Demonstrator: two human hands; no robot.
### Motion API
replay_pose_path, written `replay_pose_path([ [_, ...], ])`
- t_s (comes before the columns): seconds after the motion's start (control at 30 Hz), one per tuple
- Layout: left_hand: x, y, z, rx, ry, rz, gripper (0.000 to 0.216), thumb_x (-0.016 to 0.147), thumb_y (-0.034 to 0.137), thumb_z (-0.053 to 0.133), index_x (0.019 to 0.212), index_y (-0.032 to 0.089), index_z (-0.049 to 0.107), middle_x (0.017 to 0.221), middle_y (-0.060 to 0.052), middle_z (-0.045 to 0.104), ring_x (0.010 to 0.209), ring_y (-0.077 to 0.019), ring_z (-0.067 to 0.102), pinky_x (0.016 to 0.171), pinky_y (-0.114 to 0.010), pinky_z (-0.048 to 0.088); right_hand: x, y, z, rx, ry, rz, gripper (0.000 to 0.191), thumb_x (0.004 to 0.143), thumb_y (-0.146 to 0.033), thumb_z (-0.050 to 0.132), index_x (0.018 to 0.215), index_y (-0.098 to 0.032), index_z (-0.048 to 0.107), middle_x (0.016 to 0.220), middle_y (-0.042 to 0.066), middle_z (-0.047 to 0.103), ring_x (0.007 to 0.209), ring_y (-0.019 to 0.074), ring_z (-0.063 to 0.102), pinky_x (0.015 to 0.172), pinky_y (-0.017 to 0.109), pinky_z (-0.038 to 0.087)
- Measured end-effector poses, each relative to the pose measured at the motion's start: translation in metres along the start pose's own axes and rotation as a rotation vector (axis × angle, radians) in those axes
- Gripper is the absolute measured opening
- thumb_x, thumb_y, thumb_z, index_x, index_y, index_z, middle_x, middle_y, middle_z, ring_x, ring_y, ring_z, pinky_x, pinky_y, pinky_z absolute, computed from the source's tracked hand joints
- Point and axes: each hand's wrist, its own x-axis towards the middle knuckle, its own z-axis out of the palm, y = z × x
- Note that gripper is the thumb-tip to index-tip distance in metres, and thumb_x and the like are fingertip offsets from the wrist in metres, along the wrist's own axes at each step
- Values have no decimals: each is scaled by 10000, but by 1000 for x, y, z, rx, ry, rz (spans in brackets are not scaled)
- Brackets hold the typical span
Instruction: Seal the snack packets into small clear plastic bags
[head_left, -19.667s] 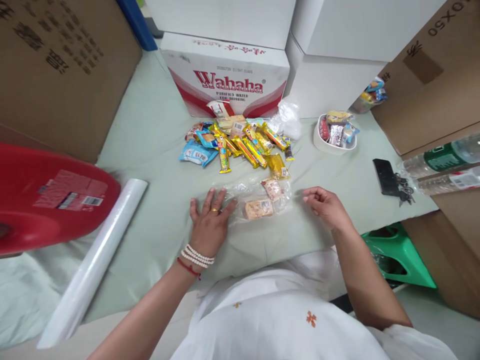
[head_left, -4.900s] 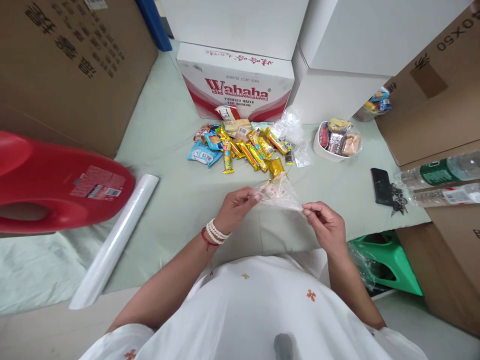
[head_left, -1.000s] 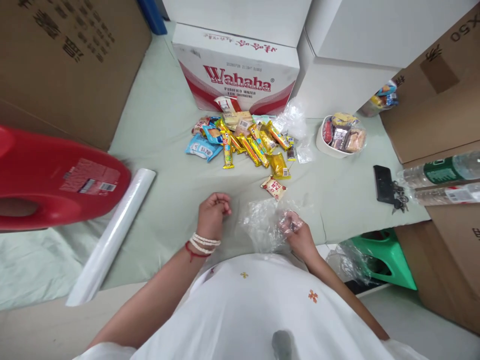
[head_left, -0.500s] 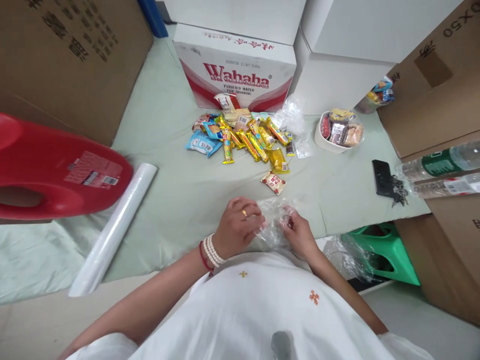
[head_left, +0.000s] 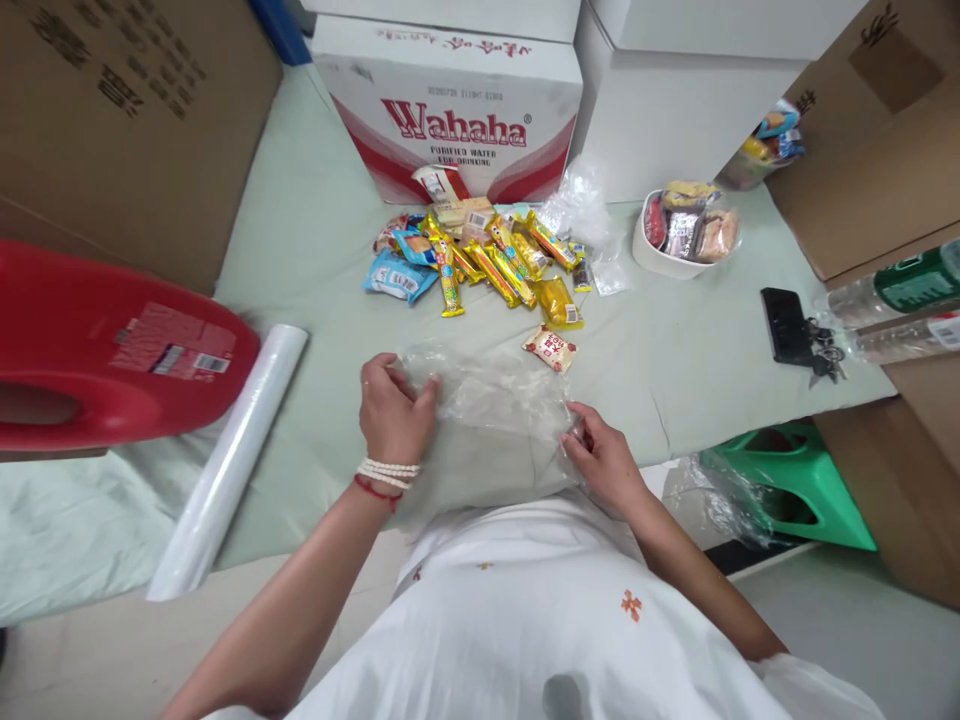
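A thin, wrinkled clear plastic film (head_left: 499,390) spreads between my two hands just above the cloth near the front edge; whether it is a bag or a loose sheet I cannot tell. At its left end, my left hand (head_left: 396,410) holds it with fingers curled and the thumb a little away from them. My right hand (head_left: 600,450) pinches the right end between thumb and fingers. Just behind the film lies a small cream-and-red snack packet (head_left: 551,348). Farther back is a pile of yellow-wrapped snack bars (head_left: 499,272) with a blue packet (head_left: 400,277) on its left.
A white tub (head_left: 667,262) of snacks and crumpled clear plastic (head_left: 581,205) stand near the white-and-red carton (head_left: 457,110). On the left are a white roll (head_left: 232,460) and a red jug (head_left: 135,400). Phone (head_left: 786,325), keys (head_left: 825,350) and bottles (head_left: 915,280) lie right, above a green stool (head_left: 802,480).
My left hand has moved left and away from my right hand. The plastic, bunched between them before, is now drawn out wide. The camera view has shifted slightly.
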Motion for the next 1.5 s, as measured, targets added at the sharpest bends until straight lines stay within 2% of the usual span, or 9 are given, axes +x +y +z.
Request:
replay_pose_path([
  [0.13, -17, -12, -1, 100, 107, 384, 274, 769, 330, 771, 1002, 232, 666, 1057, -114, 610, 1120, -338, 544, 1072, -556, 351, 3, -1, -4, -185, 26, -80, 483, 931, -364, 529, 1379, -199, 602, 773, 4, 629, 680, 190, 576, 709, 319, 467],
  [0.2, -19, -15, 0, 87, -114, 561, 130, 839, 239, 691, 960, 280, 713, 1038, -97, 668, 1148, -330, 577, 1093, -560, 304, 5, 1, -5, -243, 33, -95, 485, 942, -357, 519, 1399, -208, 588, 796, 15, 651, 691, 199, 588, 707, 324, 465],
  [0.3, -11, -15, 0, 57, -487, 730, 359, 882, 176, 584, 1178, 335, 710, 1150, -88, 734, 1186, -308, 634, 1128, -564, 275, 12, 5, -9, -342, 84, -84, 489, 955, -366, 523, 1414, -208, 582, 855, 42, 688, 733, 221, 617, 724, 343, 474],
  [0.63, 17, -6, -12, 207, -874, 698, 732, 800, 474, 719, 1467, 253, 514, 1655, -189, 392, 1559, -418, 284, 1188, -757, -53, 46, -31, -72, -285, 166, -376, 435, 982, -550, 586, 1271, -237, 672, 1217, 131, 670, 1045, 270, 634, 889, 416, 533],
  [0.77, 16, -1, -15, 309, -936, 729, 797, 846, 461, 637, 1574, 244, 397, 1716, -182, 254, 1585, -414, 212, 1177, -771, -81, 55, -62, -48, -448, -137, -540, 656, 877, -600, 732, 1367, -178, 621, 1250, 161, 673, 1161, 326, 574, 1011, 494, 480],
  [0.93, 26, -9, -12, 331, -898, 696, 876, 783, 260, 515, 1632, 248, 298, 1745, -135, 163, 1604, -381, 168, 1192, -758, -49, 33, -67, -7, -633, -508, -657, 314, 1030, -304, 562, 1280, -164, 692, 996, 116, 705, 1000, 259, 604, 898, 390, 493],
  [1.07, 37, -14, -13, 313, -845, 629, 896, 745, 236, 489, 1625, 262, 320, 1750, -109, 151, 1615, -357, 134, 1210, -734, -26, 5, -66, -2, -573, -804, -666, 272, 996, -275, 611, 1249, -226, 698, 1242, 90, 692, 991, 221, 667, 821, 323, 519],
  [1.27, 44, -10, -11, 227, -742, 630, 807, 777, 268, 517, 1575, 266, 400, 1731, -101, 252, 1608, -347, 163, 1242, -683, 75, 19, -79, -9, -204, -664, -642, 366, 1029, -269, 554, 1379, -193, 626, 1366, 112, 651, 1173, 201, 667, 994, 315, 521],
  [1.5, 54, -9, -11, 255, -230, 424, 544, 754, 395, 698, 1255, 187, 658, 1251, -165, 618, 1273, -380, 520, 1121, -575, 406, 24, -82, 60, -605, -814, -801, 306, 983, -202, 579, 1264, -280, 672, 1593, 47, 491, 891, 160, 727, 703, 289, 549],
])
